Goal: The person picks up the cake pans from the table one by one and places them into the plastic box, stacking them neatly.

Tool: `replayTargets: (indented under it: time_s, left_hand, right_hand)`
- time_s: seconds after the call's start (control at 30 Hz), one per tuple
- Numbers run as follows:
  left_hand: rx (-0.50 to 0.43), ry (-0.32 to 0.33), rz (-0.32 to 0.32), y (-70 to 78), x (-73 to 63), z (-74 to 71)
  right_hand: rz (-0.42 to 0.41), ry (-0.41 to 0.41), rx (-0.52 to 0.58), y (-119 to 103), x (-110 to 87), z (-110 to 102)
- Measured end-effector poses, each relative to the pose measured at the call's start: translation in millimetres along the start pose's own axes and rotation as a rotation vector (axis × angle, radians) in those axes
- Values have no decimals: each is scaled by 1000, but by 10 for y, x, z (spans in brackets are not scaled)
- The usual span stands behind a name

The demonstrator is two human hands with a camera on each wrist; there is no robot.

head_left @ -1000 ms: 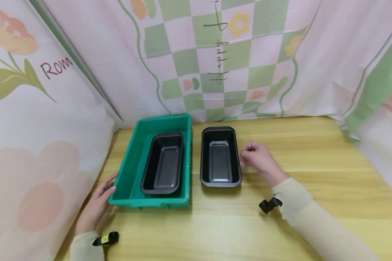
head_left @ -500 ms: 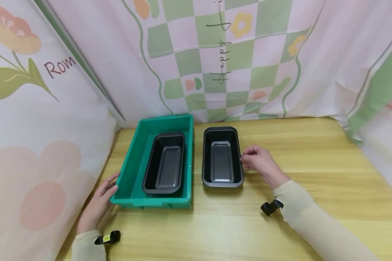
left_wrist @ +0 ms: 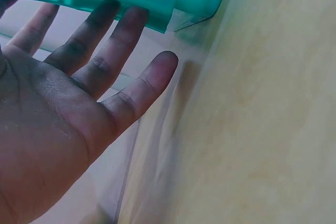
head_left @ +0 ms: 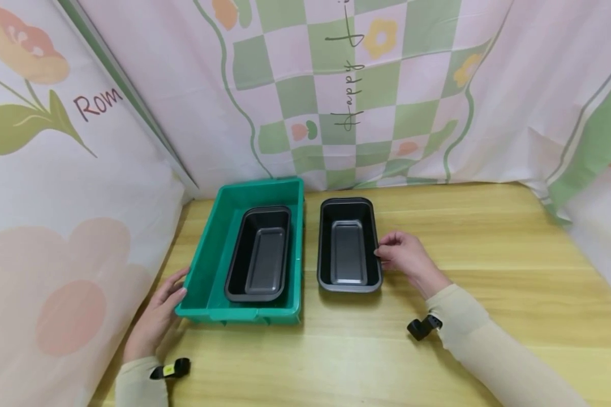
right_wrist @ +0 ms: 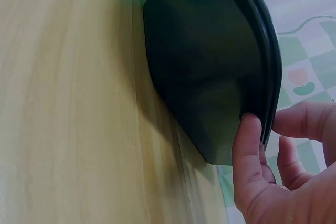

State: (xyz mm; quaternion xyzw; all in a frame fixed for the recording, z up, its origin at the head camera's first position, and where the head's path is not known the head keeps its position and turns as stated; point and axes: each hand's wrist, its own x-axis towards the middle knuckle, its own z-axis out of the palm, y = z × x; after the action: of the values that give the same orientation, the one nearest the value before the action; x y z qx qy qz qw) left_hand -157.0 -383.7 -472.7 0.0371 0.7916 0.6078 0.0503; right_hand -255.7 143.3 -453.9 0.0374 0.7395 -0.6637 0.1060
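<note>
A black loaf pan (head_left: 348, 249) stands upright on the wooden table. My right hand (head_left: 407, 257) pinches its right rim, thumb on top and fingers beneath, as the right wrist view shows on the pan's dark outer wall (right_wrist: 205, 61). To the left is a green plastic tray (head_left: 300, 265) with a second black loaf pan (head_left: 265, 260) lying inside it. My left hand (head_left: 155, 316) touches the tray's near left side. In the left wrist view, its fingers (left_wrist: 110, 59) are spread and nearly straight, with some tips at the green rim (left_wrist: 157, 22).
Patterned cloth (head_left: 336, 96) hangs behind the table's back edge, and more cloth (head_left: 76, 243) stands close on the left. A narrow strip of wooden table (head_left: 310, 305) separates the tray from the right pan. Each wrist wears a small black camera (head_left: 424, 327).
My right thumb and fingers have closed onto the pan's right rim. My left hand stays at the tray. Both pans keep their places relative to the tray; the head view shifts slightly.
</note>
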Motion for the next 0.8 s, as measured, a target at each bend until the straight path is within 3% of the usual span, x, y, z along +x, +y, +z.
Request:
replayTargets:
  time_s: [0.4, 0.8]
  left_hand:
    - [-13, 13, -15, -5, -5, 5]
    - [0, 1, 27, -22, 18, -15]
  right_hand:
    - [-16, 32, -2, 13, -3, 53]
    - [-16, 55, -11, -11, -23, 63]
